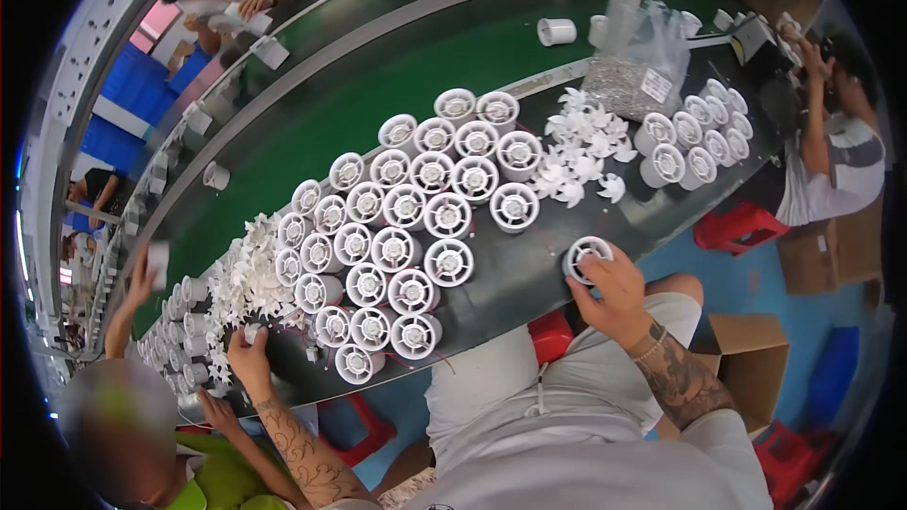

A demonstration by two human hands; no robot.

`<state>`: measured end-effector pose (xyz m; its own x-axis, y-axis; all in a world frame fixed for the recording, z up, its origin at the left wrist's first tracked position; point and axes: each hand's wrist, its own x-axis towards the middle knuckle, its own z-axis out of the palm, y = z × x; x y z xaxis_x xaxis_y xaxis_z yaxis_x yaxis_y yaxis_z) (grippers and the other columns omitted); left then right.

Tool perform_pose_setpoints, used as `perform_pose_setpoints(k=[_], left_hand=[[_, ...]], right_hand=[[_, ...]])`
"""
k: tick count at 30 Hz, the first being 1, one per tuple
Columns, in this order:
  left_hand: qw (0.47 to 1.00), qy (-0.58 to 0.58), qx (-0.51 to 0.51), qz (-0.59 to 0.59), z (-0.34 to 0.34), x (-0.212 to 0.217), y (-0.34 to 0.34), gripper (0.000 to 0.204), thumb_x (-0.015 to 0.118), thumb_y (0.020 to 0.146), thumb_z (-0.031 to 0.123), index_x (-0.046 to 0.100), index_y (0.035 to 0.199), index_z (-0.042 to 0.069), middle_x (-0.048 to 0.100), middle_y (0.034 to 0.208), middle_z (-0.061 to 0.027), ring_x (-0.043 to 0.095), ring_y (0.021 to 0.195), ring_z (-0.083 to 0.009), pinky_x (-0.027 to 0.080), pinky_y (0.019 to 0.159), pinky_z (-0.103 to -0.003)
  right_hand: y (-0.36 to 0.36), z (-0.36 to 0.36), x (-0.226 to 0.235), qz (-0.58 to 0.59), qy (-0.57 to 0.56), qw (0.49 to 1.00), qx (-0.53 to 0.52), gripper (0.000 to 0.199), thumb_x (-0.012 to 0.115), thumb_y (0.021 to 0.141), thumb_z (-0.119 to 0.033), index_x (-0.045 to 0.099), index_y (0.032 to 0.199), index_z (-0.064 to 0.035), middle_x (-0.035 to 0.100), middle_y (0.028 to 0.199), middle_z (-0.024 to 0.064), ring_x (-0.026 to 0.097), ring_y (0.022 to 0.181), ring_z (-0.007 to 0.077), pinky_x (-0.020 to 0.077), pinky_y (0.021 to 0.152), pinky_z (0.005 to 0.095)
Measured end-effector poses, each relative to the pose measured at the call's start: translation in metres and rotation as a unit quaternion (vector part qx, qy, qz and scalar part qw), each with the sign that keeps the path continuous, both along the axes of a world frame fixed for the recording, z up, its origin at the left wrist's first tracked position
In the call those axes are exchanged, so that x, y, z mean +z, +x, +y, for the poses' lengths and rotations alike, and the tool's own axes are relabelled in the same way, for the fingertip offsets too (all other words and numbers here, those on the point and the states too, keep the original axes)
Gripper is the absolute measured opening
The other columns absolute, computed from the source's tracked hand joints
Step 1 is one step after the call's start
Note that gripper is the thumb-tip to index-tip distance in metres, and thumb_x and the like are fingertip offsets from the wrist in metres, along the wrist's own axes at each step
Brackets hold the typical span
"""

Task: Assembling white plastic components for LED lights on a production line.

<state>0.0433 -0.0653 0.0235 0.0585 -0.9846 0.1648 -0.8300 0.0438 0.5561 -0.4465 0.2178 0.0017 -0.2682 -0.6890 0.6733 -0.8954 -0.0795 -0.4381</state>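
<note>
On the right, my right hand (pixel 614 297) is closed round a white round fan housing (pixel 588 249) at the near edge of the table. My left hand (pixel 248 359) reaches far to the left, its fingers pinched on a small white part (pixel 252 331) whose kind I cannot make out. Beside it lies a heap of white fan impellers (pixel 248 274). Between my hands stand many fan housings (pixel 392 250) in close rows, their spoked faces up and thin wires showing at some. Another pile of white impellers (pixel 581 146) lies beyond my right hand.
A green conveyor belt (pixel 312 113) runs behind the table. More housings (pixel 699 137) and a clear bag of small metal parts (pixel 633 85) stand at the far right. A co-worker in green (pixel 203 472) sits close on my left; red stools (pixel 742 227) stand on the floor.
</note>
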Motion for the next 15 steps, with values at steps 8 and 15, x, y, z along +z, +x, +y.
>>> perform_pose_setpoints(k=[8, 15], left_hand=[[0.901, -0.082, -0.003, 0.427, 0.074, 0.034, -0.080, 0.012, 0.063, 0.091, 0.013, 0.063, 0.092, 0.001, 0.064, 0.086, -0.0034, 0.056, 0.074, -0.0079, 0.046, 0.065, -0.021], [0.867, 0.093, -0.283, 0.399, 0.151, 0.090, -0.222, 0.013, 0.058, 0.090, 0.004, 0.062, 0.101, -0.002, 0.067, 0.100, -0.0101, 0.064, 0.095, -0.0194, 0.049, 0.084, -0.029]], right_hand=[[-0.007, -0.003, -0.009, 0.095, -0.056, 0.993, 0.039, 0.037, 0.083, 0.061, -0.007, 0.065, 0.093, -0.0056, 0.063, 0.097, 0.0077, 0.066, 0.087, 0.0344, 0.0576, 0.070, 0.0401], [0.032, 0.000, 0.015, -0.303, 0.023, 0.953, 0.006, 0.036, 0.077, 0.076, -0.006, 0.060, 0.107, -0.0036, 0.063, 0.101, 0.0126, 0.066, 0.088, 0.0241, 0.0553, 0.074, 0.0336]])
